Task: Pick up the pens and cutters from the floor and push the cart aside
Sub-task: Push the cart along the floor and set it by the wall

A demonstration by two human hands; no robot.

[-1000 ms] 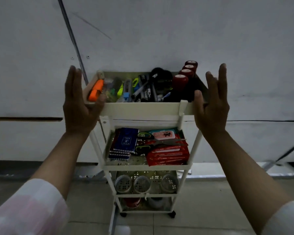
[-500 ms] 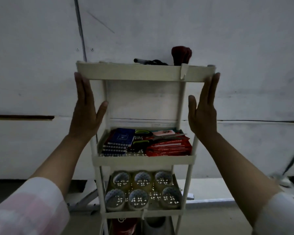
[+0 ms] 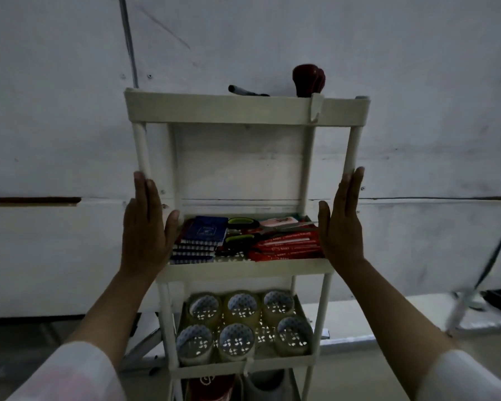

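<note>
We see the cart standing upright at frame centre, long axis vertical; left hand and right hand flank it, fingers extended flat, gripping nothing, wall behind.

Top tray of the cart is sitting above eye line, so its contents are hiding behind the front rim; only a dark marker tip and a red rounded object are poking over. Bottom tier is running off the lower edge (contents unreadable). Left hand is covering the second tray's left corner.
</note>
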